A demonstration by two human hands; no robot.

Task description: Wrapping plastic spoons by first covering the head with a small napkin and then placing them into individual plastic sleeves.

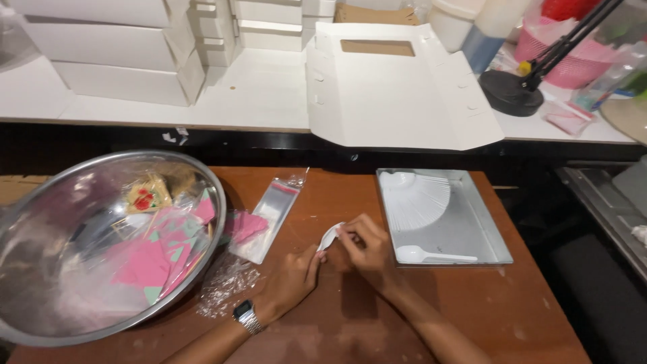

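Both my hands meet over the brown table [418,317] on a small white plastic spoon [330,236]. My right hand [364,251] pinches the spoon near its bowl. My left hand [291,280], with a metal wristwatch [247,316] on the wrist, touches the spoon's lower end with its fingertips. A clear plastic sleeve [269,214] lies just left of the hands, with pink paper [244,226] beside it. A metal tray [472,236] to the right holds a fan of white spoons [418,199] and one loose spoon [431,255].
A large steel bowl [40,216] at the left holds pink and green paper bits and a small card. Crumpled clear wrap [226,283] lies beside it. Behind, a white shelf carries a flat unfolded box [397,94], stacked white boxes [114,50], a black lamp base [510,91] and a pink basket [563,57].
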